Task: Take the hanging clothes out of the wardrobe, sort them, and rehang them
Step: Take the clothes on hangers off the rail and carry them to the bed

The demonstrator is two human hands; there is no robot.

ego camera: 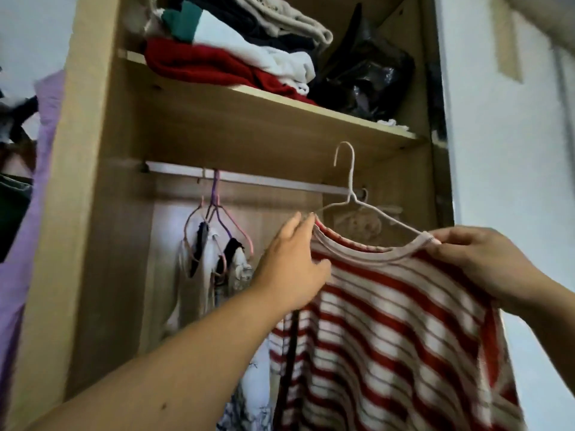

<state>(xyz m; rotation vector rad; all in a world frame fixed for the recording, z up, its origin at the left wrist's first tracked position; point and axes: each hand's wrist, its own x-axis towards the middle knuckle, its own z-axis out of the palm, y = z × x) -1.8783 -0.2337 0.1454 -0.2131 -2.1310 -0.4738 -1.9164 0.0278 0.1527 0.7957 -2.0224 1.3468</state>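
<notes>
Here, just below the rail (249, 180), a striped shirt (389, 321) sits on a white hanger (351, 188), its hook unhung. The right hand (476, 262) pinches the collar. The left hand (292, 262), blurred, seems to clasp the shoulder. Tilting could slide the hanger out.

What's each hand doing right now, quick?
Left hand: gripping the striped shirt beside the collar.
Right hand: pinching the shirt's collar on the other side.

Red-striped shirt (389, 321) on white hanger (351, 194), below rail (249, 178)
</notes>
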